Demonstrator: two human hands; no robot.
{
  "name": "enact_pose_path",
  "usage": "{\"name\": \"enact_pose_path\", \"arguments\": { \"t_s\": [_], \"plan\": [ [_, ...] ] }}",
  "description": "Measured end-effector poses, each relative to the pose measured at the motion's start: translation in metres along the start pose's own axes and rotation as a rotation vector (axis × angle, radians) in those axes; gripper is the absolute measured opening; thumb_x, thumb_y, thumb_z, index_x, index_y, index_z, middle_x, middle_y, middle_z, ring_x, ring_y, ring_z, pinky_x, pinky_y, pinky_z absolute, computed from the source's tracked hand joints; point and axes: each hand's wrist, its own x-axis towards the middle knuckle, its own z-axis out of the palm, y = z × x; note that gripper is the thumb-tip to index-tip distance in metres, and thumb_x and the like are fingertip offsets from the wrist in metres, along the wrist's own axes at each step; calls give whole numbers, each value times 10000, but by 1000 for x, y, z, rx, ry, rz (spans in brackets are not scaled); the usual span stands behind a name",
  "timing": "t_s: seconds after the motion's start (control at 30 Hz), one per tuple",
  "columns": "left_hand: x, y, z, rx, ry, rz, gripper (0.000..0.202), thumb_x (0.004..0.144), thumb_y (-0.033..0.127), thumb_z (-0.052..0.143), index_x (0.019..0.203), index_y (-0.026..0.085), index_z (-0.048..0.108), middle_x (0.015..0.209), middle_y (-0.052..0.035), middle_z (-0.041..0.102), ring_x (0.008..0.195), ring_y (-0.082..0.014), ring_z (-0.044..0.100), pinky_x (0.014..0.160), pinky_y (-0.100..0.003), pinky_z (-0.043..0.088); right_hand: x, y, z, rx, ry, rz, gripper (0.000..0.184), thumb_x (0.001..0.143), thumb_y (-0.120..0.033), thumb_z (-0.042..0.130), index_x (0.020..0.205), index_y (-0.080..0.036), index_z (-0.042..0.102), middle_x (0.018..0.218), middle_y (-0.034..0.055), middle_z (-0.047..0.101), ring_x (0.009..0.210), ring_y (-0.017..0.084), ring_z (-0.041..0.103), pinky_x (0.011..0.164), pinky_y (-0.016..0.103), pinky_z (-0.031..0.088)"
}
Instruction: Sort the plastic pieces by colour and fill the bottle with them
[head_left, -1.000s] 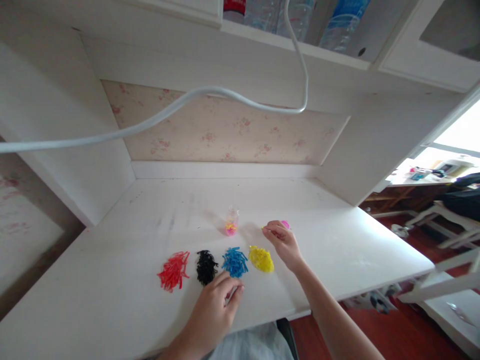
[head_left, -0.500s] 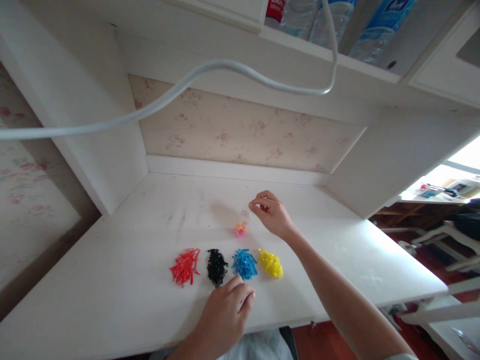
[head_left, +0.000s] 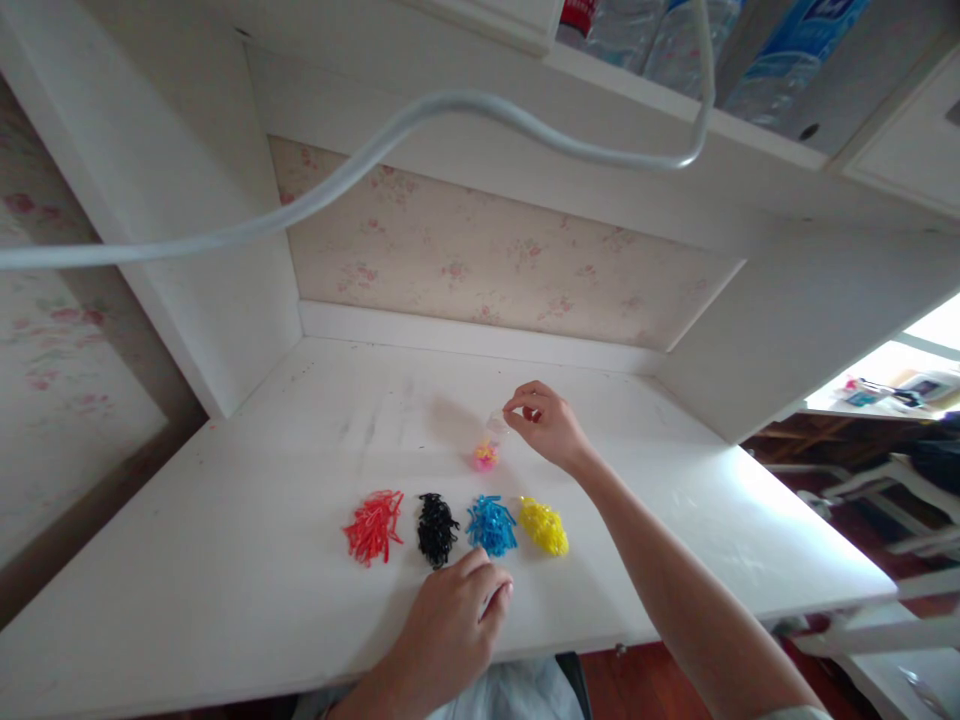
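Note:
My right hand [head_left: 547, 425] has thumb and forefinger pinched together at the mouth of a small clear container [head_left: 497, 424]. Whatever lies between those fingertips is too small to make out. The container's lower part is pink, and yellow bands [head_left: 486, 454] show inside. Loosely curled, my left hand [head_left: 457, 610] rests on the desk near its front edge, just below the blue pile, with nothing visible in it. In a row lie piles of small elastic bands: red [head_left: 375, 527], black [head_left: 436, 530], blue [head_left: 491, 525] and yellow [head_left: 544, 526].
A white cable [head_left: 480, 103] hangs across the upper view in front of the shelf. Plastic bottles [head_left: 795, 60] stand in the open compartment above. The white desk [head_left: 247, 560] has side panels left and right, and white furniture [head_left: 900, 640] stands beyond its right end.
My right hand has shifted slightly at the container's mouth; the small yellow spot at its fingertips no longer shows. My left hand stays put. The whole view has tilted slightly.

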Motion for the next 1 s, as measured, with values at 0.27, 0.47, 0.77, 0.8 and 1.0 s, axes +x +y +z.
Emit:
{"name": "enact_pose_path", "arguments": {
  "t_s": [0.27,0.47,0.77,0.8,1.0],
  "plan": [
    [1,1,-1,24,-6,0,208,918,199,399,856,235,594,835,8,584,753,-131,563,681,-245,381,-1,3,-3,22,13,31,143,787,-253,575,770,-206,709,895,27,595,611,76,511,621,242,442],
    [1,2,-2,26,0,3,195,912,198,416,860,236,600,844,9,595,755,-131,567,688,-241,399,-29,27,-9,100,66,93,179,808,-326,573,787,-205,704,901,42,593,681,109,537,605,251,438],
    [7,6,5,95,-6,-21,208,912,189,417,852,237,610,829,5,607,725,-120,592,661,-217,416,-109,83,-6,223,14,285,187,795,-354,596,772,-198,696,867,54,602,804,164,559,705,296,447],
    [9,8,6,131,-12,-26,207,913,191,418,841,238,607,814,7,605,696,-116,590,632,-218,409,-114,87,-5,224,21,299,187,794,-351,595,772,-195,695,861,56,607,808,169,559,714,302,446],
    [28,28,8,336,-77,-5,164,898,259,463,821,239,606,836,-1,613,699,-136,609,601,-232,413,-125,87,-1,247,19,295,168,803,-308,576,776,-191,693,864,62,612,829,177,554,743,313,439]
  ]
}}
